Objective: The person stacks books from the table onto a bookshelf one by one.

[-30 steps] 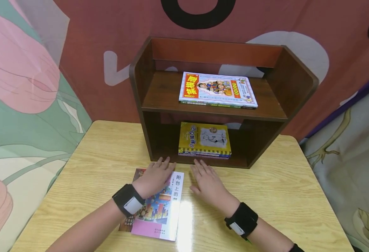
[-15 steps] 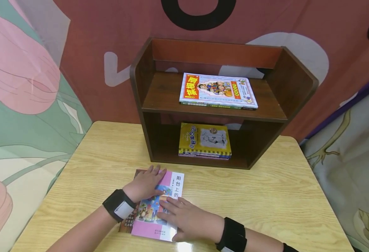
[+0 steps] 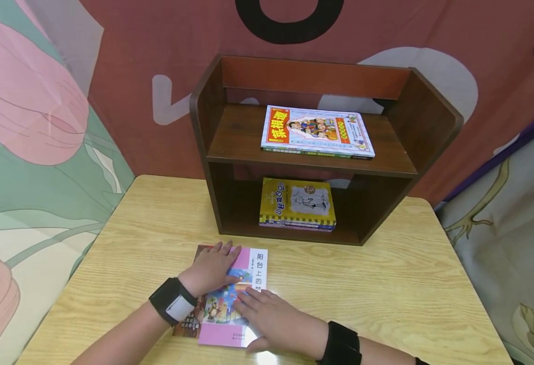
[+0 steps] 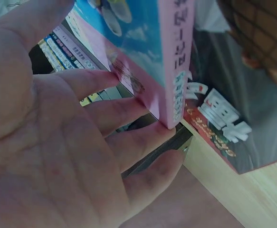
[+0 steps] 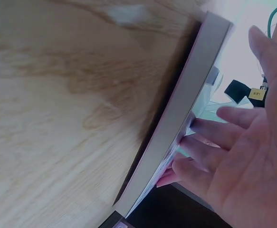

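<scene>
In the head view, a pink-and-white picture book [image 3: 221,334] lies on top of a dark brown book [image 3: 186,327] on the table. My left hand [image 3: 209,268] rests on the pink book's upper left part, fingers extended. Lower down, my right hand [image 3: 273,319] lies with straight fingertips on the same cover and covers its lower right corner. The left wrist view shows the fingertips of my left hand [image 4: 81,137] at the edge of the pink book [image 4: 143,52]. From the right wrist, relaxed fingers of my right hand [image 5: 238,142] touch the cover beside the book's pale page edge [image 5: 176,118].
Behind the hands stands a dark wooden two-tier bookshelf [image 3: 312,166]. Books with a cartoon cover [image 3: 317,131] lie on its upper tier. A stack topped by a yellow book [image 3: 297,203] lies in the lower tier. Light wood table [image 3: 394,284] extends around them.
My right hand has moved from near the shelf onto the pink book. My left hand has drawn back leftward on it. The pink book's lower end has shifted slightly right over the dark one.
</scene>
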Demonstrator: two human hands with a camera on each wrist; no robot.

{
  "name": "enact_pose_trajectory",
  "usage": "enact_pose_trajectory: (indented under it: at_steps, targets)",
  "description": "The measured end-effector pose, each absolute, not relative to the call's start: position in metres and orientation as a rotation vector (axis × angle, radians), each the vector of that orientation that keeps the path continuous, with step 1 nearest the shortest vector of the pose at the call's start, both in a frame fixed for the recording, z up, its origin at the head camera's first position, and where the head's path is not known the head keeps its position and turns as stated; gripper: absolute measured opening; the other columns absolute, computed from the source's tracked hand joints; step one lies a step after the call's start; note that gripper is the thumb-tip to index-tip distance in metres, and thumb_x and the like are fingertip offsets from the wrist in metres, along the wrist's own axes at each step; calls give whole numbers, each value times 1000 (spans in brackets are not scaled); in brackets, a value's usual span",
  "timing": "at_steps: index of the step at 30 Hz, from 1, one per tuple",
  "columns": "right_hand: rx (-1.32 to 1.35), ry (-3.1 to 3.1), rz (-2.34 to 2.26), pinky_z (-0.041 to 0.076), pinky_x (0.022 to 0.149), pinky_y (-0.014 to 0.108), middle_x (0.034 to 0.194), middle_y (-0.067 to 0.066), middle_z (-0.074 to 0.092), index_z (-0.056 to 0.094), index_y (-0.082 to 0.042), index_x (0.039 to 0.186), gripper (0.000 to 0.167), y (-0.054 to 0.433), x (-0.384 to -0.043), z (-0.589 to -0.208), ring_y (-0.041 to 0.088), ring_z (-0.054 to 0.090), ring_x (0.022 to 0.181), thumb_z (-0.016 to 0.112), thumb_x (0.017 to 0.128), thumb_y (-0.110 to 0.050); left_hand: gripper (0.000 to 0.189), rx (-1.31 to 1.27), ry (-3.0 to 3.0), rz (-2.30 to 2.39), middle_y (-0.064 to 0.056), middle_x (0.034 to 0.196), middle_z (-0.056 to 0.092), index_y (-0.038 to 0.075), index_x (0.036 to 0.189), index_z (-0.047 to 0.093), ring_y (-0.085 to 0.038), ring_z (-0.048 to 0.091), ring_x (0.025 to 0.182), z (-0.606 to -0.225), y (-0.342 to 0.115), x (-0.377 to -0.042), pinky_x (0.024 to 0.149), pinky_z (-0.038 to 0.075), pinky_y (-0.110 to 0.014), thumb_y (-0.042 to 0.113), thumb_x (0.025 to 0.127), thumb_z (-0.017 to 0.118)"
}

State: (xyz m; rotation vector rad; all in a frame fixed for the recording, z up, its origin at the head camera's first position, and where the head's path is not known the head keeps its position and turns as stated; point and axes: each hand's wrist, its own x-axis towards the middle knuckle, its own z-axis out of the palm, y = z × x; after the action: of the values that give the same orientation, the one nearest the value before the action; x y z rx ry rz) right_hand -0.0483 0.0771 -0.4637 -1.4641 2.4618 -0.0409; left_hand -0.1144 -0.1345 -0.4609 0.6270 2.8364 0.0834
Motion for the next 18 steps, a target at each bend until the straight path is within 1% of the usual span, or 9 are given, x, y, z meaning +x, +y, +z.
enact_pose_trajectory:
  at_steps: [3,9,14,18]
  targets:
    - [-1412,2517,-69,33,111,45,153,4,32,31,-12,148,85,79,-48,-463,24,27,142,39,86,-69,78,646,2869,86,-19,146,40,9,143,41,-42,39,132,-462,-132,-112,104,35,-58,57,84,59]
    - [-1382,2618,-84,37,107,47,144,4,46,42,-9,142,82,82,-50,-462,24,42,134,42,86,-68,72,661,2920,81,-18,144,44,14,141,45,-43,43,128,-463,-127,-106,104,35,-59,57,85,59]
    - [-1360,2660,-50,37,106,49,140,5,51,40,-8,143,85,82,-50,-462,23,48,129,43,85,-69,71,645,2952,131,-19,137,50,14,139,49,-43,46,123,-462,-125,-103,101,38,-58,55,83,63]
    - [-1321,2713,-28,39,104,50,136,7,55,37,-6,144,92,85,-48,-462,24,52,124,47,81,-71,71,633,2979,112,-19,129,54,15,138,51,-39,48,116,-462,-125,-102,97,40,-53,56,82,64]
